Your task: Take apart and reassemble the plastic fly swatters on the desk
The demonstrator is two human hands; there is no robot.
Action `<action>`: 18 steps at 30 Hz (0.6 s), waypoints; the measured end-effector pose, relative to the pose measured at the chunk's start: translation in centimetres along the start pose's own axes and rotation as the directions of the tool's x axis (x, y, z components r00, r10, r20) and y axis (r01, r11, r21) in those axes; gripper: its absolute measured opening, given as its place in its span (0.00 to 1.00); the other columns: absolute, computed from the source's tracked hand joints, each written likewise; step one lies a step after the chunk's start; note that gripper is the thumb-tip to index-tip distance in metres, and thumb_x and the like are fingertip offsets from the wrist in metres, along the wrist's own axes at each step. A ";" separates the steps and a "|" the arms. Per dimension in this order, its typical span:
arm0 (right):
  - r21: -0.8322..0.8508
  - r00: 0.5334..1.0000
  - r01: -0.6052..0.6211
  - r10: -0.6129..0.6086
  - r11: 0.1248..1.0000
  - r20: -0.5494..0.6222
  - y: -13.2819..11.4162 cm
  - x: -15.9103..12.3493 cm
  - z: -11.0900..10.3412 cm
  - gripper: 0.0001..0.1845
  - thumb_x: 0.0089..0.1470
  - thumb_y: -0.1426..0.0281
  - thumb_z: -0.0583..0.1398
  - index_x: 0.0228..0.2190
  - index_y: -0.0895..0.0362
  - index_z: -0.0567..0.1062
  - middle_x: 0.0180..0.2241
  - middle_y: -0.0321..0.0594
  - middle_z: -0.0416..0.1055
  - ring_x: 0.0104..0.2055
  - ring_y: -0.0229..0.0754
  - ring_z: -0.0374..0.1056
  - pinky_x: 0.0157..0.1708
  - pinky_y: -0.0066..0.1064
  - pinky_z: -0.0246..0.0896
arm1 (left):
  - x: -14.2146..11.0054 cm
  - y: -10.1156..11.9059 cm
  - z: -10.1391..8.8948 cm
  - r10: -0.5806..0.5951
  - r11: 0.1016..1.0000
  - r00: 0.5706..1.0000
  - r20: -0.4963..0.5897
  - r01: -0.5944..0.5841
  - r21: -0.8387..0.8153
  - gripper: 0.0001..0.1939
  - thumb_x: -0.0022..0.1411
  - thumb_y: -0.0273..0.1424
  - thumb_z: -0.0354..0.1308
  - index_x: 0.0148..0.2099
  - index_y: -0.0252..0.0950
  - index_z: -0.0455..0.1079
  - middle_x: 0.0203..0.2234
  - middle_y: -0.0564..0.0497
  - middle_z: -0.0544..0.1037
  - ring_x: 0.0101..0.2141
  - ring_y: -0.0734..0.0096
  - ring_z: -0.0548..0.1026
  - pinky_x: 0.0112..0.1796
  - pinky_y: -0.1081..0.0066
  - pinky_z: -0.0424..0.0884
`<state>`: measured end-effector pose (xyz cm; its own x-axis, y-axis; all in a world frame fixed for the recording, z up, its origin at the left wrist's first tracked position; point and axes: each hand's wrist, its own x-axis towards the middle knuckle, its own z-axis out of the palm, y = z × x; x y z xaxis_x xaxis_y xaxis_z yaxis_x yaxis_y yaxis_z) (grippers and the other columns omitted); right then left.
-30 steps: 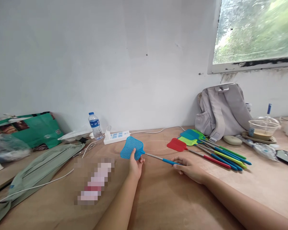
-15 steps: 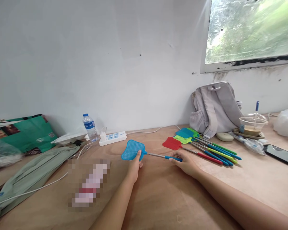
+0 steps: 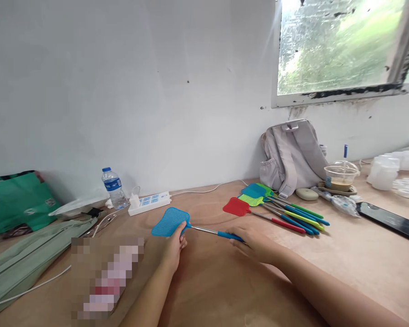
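Observation:
A blue fly swatter (image 3: 170, 221) with a metal rod and blue grip lies low over the wooden table (image 3: 225, 290). My left hand (image 3: 174, 247) pinches the swatter where the mesh head meets the rod. My right hand (image 3: 254, 243) is closed round the blue grip at the other end. To the right lies a fan of several more swatters (image 3: 276, 209) in red, green, yellow-green and blue.
A grey backpack (image 3: 293, 154) leans on the wall beside a plastic cup (image 3: 341, 175) and a phone (image 3: 390, 220). A water bottle (image 3: 113, 187), a power strip (image 3: 149, 203), a green bag (image 3: 20, 200) and a grey-green pouch (image 3: 30, 254) sit at the left.
The view has swung right, so everything sits further left in frame. Both hands keep their hold, and the swatter's head has tilted down towards the table.

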<state>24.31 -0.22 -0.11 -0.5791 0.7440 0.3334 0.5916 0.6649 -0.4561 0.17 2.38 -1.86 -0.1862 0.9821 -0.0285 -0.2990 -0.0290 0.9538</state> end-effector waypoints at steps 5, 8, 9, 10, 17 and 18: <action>-0.298 0.990 -0.042 -0.001 0.954 -0.143 2.3 0.4 -1.0 0.15 0.56 0.68 0.48 0.43 0.55 0.69 0.41 0.42 0.71 0.43 0.45 0.64 0.43 0.36 0.54 | 0.0 0.0 0.2 0.026 0.998 1.000 0.008 -0.026 0.049 0.19 0.42 0.36 0.61 0.19 0.36 0.50 0.10 0.64 0.54 0.10 0.88 0.47 0.15 0.78 0.46; -0.416 0.946 -0.223 0.093 0.882 -0.310 5.6 0.2 -2.6 0.16 0.57 0.66 0.46 0.41 0.55 0.70 0.37 0.44 0.72 0.39 0.45 0.66 0.41 0.37 0.53 | 0.4 0.0 -0.3 -0.026 0.998 0.997 -0.067 0.022 -0.055 0.16 0.40 0.33 0.60 0.21 0.36 0.52 0.10 0.65 0.54 0.10 0.88 0.47 0.15 0.79 0.46; -0.432 0.921 -0.287 0.123 0.855 -0.369 6.8 -0.1 -3.3 0.17 0.57 0.65 0.46 0.41 0.55 0.71 0.36 0.44 0.72 0.38 0.45 0.66 0.39 0.36 0.54 | 0.5 0.0 -0.5 -0.048 0.996 0.996 -0.080 0.041 -0.082 0.16 0.40 0.32 0.59 0.21 0.36 0.51 0.10 0.65 0.54 0.10 0.88 0.47 0.15 0.79 0.46; -0.438 0.894 -0.347 0.152 0.829 -0.422 8.1 -0.5 -3.9 0.18 0.58 0.65 0.45 0.41 0.55 0.71 0.35 0.45 0.72 0.37 0.44 0.66 0.38 0.35 0.53 | 0.7 0.0 -0.7 -0.066 0.993 0.994 -0.086 0.058 -0.099 0.15 0.41 0.31 0.58 0.21 0.37 0.51 0.10 0.65 0.54 0.10 0.88 0.47 0.15 0.79 0.47; -0.410 0.664 -0.730 0.428 0.546 -0.612 14.0 -3.7 -6.6 0.18 0.54 0.62 0.48 0.32 0.54 0.75 0.29 0.47 0.72 0.32 0.46 0.63 0.32 0.36 0.50 | 1.2 0.3 -1.2 -0.153 0.980 0.984 -0.094 0.139 -0.142 0.13 0.44 0.27 0.51 0.19 0.37 0.46 0.09 0.64 0.52 0.09 0.88 0.45 0.14 0.78 0.48; -0.407 0.643 -0.756 0.464 0.513 -0.609 14.3 -3.9 -6.7 0.17 0.52 0.61 0.50 0.31 0.54 0.76 0.29 0.47 0.72 0.32 0.46 0.63 0.32 0.36 0.50 | 1.2 0.4 -1.1 -0.156 0.980 0.983 -0.094 0.142 -0.137 0.13 0.44 0.27 0.51 0.19 0.37 0.46 0.09 0.64 0.52 0.09 0.87 0.45 0.14 0.78 0.49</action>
<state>38.82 6.83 -2.46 0.2437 0.8275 0.5058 0.9695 -0.1939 -0.1499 -1.22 3.33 -1.87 -0.2240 0.9529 -0.2046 -0.4474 0.0859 0.8902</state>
